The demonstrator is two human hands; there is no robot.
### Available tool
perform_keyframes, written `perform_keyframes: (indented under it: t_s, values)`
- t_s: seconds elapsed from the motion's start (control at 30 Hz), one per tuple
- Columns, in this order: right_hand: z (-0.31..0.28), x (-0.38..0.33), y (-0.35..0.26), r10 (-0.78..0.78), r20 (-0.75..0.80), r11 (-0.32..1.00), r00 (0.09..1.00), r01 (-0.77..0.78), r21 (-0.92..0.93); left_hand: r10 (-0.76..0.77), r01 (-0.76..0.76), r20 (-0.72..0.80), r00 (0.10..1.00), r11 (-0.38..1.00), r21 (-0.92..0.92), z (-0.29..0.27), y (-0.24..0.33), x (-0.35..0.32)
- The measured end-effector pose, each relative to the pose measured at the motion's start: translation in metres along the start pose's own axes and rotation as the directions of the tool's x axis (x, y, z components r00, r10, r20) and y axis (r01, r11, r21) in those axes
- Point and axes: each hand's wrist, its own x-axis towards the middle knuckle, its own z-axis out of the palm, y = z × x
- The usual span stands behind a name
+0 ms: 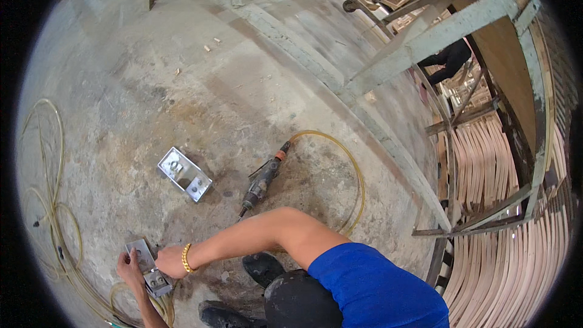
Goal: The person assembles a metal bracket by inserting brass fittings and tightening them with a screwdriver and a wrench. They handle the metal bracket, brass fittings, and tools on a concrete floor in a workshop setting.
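A small grey metal box (159,284) with round fittings inside is on the floor at the lower left. My left hand (129,269) grips its left edge with bent fingers. From the other side, my right hand (171,260) reaches across, its fingers closed at the box; whatever they pinch is hidden. A gold bracelet (186,257) circles the right wrist. Farther off lies a second open metal box (198,192), with round metal parts inside. To its right rests a dark air grinder (262,183), joined to a yellowish hose (358,176).
Coiled yellowish hoses (59,206) lie along the left. My dark boots (262,267) stand near the grinder. A pale frame (388,140) crosses the right side, with stacked wooden strips (486,273) beyond it. A person in dark clothes (452,61) is partly visible behind the frame.
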Motion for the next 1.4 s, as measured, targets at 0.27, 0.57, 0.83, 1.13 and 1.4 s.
perform_keyframes:
  t_s: [0.27, 0.57, 0.83, 1.13, 1.4]
  values:
    - [-0.008, 0.006, -0.013, -0.047, -0.014, 0.997, 0.999, 0.046, -0.064, 0.096, -0.078, -0.114, 0.989, 0.986, 0.147, -0.006, -0.014, 0.020]
    - [-0.022, 0.015, -0.036, 0.082, 0.239, 0.911, 0.968, 0.025, -0.412, 0.056, -0.008, -0.134, 0.989, 0.942, 0.335, -0.009, -0.035, 0.038]
    - [-0.040, 0.012, -0.026, -0.019, 0.414, 0.923, 0.910, 0.175, -0.343, 0.045, 0.012, -0.124, 0.991, 0.908, 0.420, 0.007, -0.045, 0.028]
    - [-0.047, 0.005, -0.033, -0.043, 0.270, 0.933, 0.962, -0.058, 0.355, 0.286, -0.239, -0.051, 0.957, 0.873, 0.425, -0.038, -0.067, 0.009]
    - [-0.074, -0.017, -0.011, 0.149, 0.397, 0.987, 0.906, -0.157, -0.012, 0.063, -0.032, -0.163, 0.985, 0.982, 0.184, 0.005, 0.008, 0.023]
